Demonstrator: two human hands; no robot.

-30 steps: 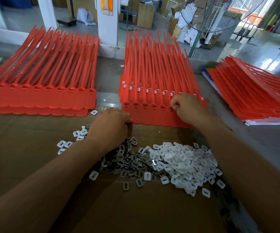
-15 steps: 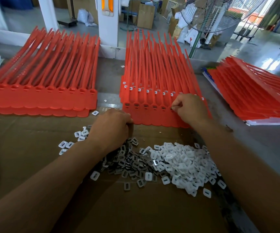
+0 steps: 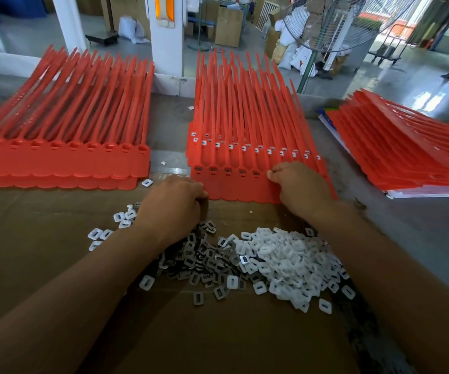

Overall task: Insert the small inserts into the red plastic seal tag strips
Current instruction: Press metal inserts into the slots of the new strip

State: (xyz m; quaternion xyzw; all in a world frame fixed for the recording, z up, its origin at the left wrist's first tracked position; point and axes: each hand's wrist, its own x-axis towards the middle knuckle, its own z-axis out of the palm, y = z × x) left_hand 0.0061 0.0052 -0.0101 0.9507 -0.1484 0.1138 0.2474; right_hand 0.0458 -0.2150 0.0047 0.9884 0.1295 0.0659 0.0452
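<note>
1. Right hand (image 3: 297,184) at 1 o'clock of centre: fingertips pinched tight at a socket on the front row of the centre stack of red seal tag strips (image 3: 245,136); presumably pressing an insert, though the insert itself is hidden
2. Left hand (image 3: 170,203) at 11 o'clock of the insert pile (image 3: 266,263): fingers curled narrow at the stack's near left corner; whether it holds spare inserts I cannot tell
3. Judgement: press square to the socket, brace the tag heads flat, work along the row in order; five sockets to the left look already filled
4. Materials: strips are thin moulded plastic, long tapered tails, scalloped heads; inserts are small rounded rectangles with slots, white and grey, loose on brown cardboard (image 3: 218,341)
5. Further red stacks at 10 (image 3: 64,130) and 3 o'clock (image 3: 406,152)
</note>
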